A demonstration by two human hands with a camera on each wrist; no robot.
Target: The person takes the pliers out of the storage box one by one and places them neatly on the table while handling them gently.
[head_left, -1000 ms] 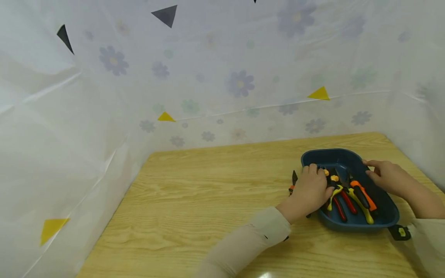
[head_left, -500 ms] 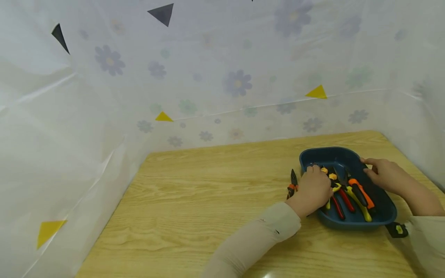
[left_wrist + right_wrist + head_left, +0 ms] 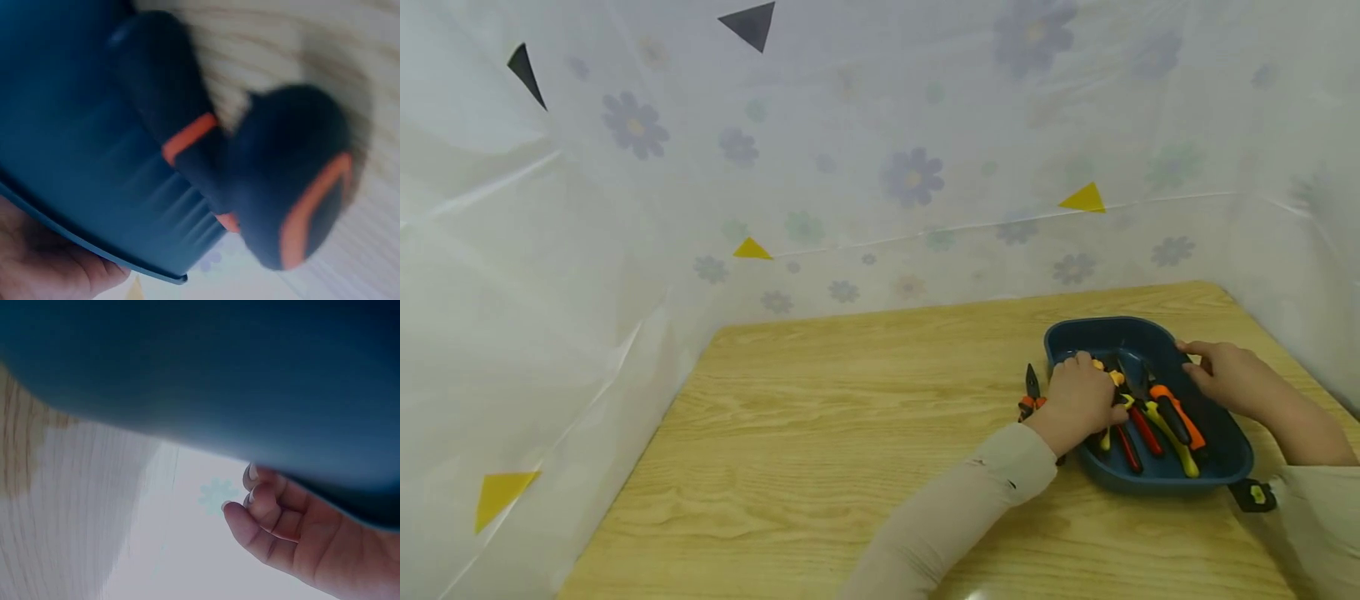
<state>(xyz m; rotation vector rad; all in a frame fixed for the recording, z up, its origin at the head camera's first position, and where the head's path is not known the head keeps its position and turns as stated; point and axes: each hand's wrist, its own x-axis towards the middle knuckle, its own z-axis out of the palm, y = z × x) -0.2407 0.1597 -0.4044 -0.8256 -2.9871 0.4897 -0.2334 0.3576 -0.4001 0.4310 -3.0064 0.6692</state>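
A dark blue plastic basin (image 3: 1157, 483) stands at the table's right side, holding several pliers with red, yellow and orange handles (image 3: 1144, 433). My left hand (image 3: 1078, 398) grips its left rim, thumb on the inner side and palm over the edge. In the left wrist view that hand (image 3: 53, 262) lies along the rim. My right hand (image 3: 1236, 382) holds the right rim, its fingers (image 3: 262, 537) against the outer side in the right wrist view. Outside the left wall lie pliers (image 3: 1032, 385) with black-and-orange handles (image 3: 294, 181), partly hidden by my left hand.
The wooden table (image 3: 835, 433) stretches away to the left of the basin. White flowered sheeting (image 3: 850, 183) hangs behind the table and at its sides. A small black item with a yellow-green patch (image 3: 1255, 495) is beside my right sleeve.
My left hand has shifted slightly right over the basin's left rim, and more of the pliers outside shows. My right hand keeps its hold. The whole view has drifted a little.
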